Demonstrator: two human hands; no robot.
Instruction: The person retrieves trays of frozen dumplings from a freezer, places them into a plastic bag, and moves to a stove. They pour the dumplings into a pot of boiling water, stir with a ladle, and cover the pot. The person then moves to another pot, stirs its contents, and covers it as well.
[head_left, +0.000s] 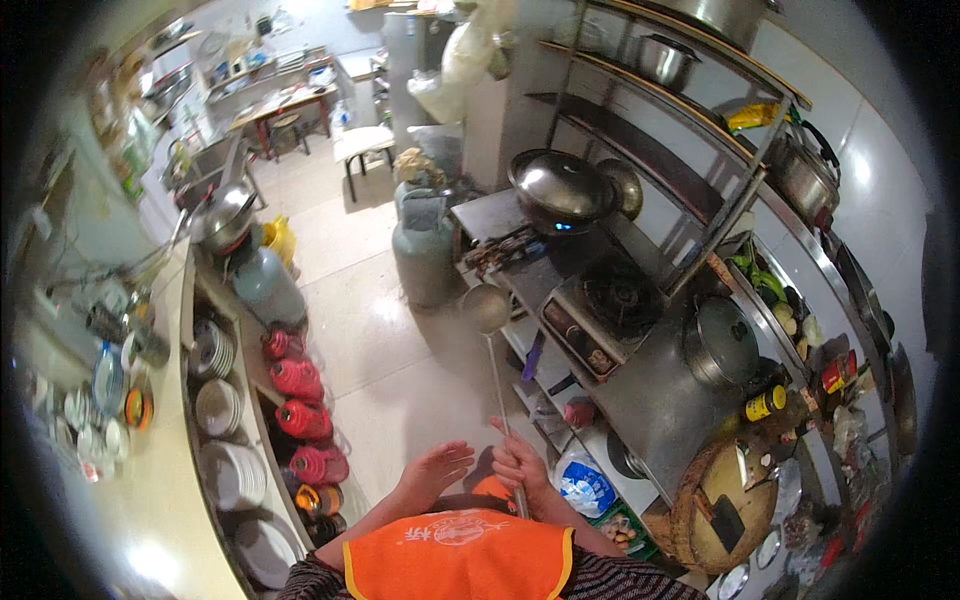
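Observation:
My right hand (520, 461) grips the long metal handle of a ladle (486, 309), its bowl held out ahead over the floor beside the steel counter. My left hand (437, 469) is raised in front of my orange apron (457, 559), with nothing in it and the fingers extended. Faint steam hangs around the ladle. Ahead to the right, a covered wok (562, 184) sits over a blue flame. Nearer on the same counter is a gas stove (604, 315) with a bare burner.
Grey gas cylinders (424, 255) stand on the floor ahead. At left, a shelf holds stacked plates (234, 474), with red thermos flasks (304, 420) beside it. On the right lie a lidded pan (721, 341) and a round chopping block (686, 517) with a cleaver (726, 523).

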